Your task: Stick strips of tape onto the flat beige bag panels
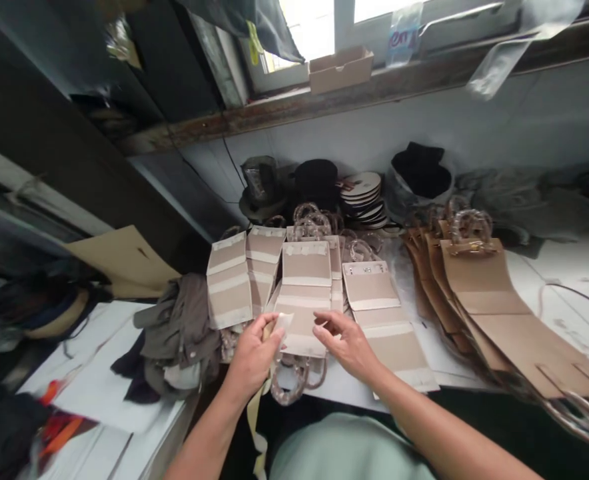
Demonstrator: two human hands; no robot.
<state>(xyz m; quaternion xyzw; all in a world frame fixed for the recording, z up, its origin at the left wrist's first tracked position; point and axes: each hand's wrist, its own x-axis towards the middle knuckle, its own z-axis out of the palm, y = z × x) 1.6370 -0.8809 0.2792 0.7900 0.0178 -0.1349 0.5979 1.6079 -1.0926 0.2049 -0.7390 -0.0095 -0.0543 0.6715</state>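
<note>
My left hand [252, 355] pinches the top of a long beige strap [257, 427] that hangs down past the table edge, and a small white scrap [284, 325] shows at its fingertips. My right hand [347, 345] is open, its fingertips over a beige-and-cream panel [299, 313] that has a clear chain handle [289, 380] below it. Similar striped panels [229, 283] lie fanned out beyond my hands. The strap's upper end is partly hidden by my fingers.
Tan panels with clear chain handles [494, 313] overlap on the white table [564, 280] to the right. Crumpled grey cloth [179, 333] lies left. Round discs [364, 200] and black fabric [422, 170] stand along the wall beneath a window ledge [294, 100].
</note>
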